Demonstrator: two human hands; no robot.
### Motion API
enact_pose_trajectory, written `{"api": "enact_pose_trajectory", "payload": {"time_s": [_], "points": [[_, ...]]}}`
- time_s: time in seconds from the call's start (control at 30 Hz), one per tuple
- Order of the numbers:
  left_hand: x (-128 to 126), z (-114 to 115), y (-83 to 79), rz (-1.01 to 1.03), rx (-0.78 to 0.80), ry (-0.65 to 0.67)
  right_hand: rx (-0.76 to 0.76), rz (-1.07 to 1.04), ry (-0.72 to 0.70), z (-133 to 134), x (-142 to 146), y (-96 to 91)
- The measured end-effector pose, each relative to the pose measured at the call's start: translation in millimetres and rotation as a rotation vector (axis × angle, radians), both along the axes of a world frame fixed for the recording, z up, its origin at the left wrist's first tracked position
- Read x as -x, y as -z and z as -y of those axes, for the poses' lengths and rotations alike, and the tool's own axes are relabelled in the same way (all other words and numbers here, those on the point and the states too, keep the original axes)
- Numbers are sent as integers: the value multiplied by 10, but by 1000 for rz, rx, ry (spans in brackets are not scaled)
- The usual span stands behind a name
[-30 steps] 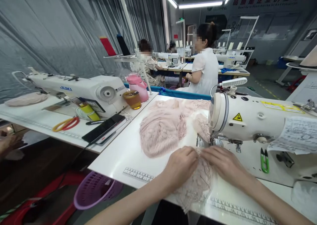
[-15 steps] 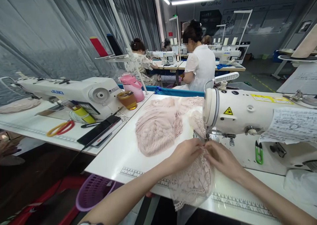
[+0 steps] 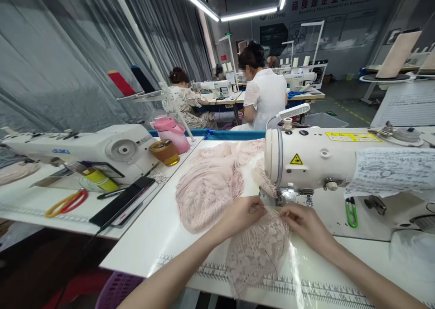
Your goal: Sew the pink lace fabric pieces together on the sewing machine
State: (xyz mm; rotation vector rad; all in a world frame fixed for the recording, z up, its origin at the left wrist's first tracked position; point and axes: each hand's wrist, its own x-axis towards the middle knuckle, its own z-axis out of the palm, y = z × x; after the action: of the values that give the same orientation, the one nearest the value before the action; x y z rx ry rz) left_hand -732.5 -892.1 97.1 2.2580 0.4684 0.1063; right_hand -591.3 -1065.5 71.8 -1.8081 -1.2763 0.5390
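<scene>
A piece of pale pink lace [image 3: 256, 250] lies on the white table [image 3: 163, 241] in front of the white sewing machine [image 3: 316, 161]. My left hand [image 3: 239, 214] pinches the lace's upper left edge close to the needle area. My right hand [image 3: 306, 223] pinches its upper right edge, fingers closed on the fabric. The lower part of the lace hangs over the table's front edge with its printed ruler. A heap of the same pink lace [image 3: 210, 184] is spread on the table to the left of the machine head.
Green thread snips [image 3: 350, 211] lie under the machine arm. A second sewing machine [image 3: 84, 148] stands on the left table with a phone [image 3: 122, 200], a pink jug [image 3: 171, 132] and a jar [image 3: 165, 151]. Other people sew at benches behind. A purple basket [image 3: 115, 291] sits below.
My view has swung right and down a little. Both hands have moved apart slightly, spreading the lace piece flatter in front of the needle.
</scene>
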Motion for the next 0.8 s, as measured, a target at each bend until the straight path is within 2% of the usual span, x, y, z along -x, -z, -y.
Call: {"api": "enact_pose_trajectory", "payload": {"time_s": [0.2, 0.3, 0.37, 0.47, 0.53, 0.6, 0.67, 0.8], "points": [[140, -118, 26, -64, 0, -30, -93, 64, -24, -46, -11, 7], [165, -180, -1, -105, -33, 3, -107, 87, -33, -61, -15, 15], [151, -148, -48, -90, -195, 2, -96, 80, -43, -53, -26, 22], [108, 47, -103, 85, -615, -16, -66, 132, -45, -9, -71, 33], [80, 233, -86, 216, -775, 74, -44, 267, -17, 28, -118, 37], [67, 405, -13, 283, -819, 202, -47, 425, 6, 60, -165, 35], [69, 513, 100, 314, -844, 277, -96, 550, -7, 80, -194, 28], [52, 489, 295, 319, -861, 320, -188, 774, -84, 87, -200, 12]]}}
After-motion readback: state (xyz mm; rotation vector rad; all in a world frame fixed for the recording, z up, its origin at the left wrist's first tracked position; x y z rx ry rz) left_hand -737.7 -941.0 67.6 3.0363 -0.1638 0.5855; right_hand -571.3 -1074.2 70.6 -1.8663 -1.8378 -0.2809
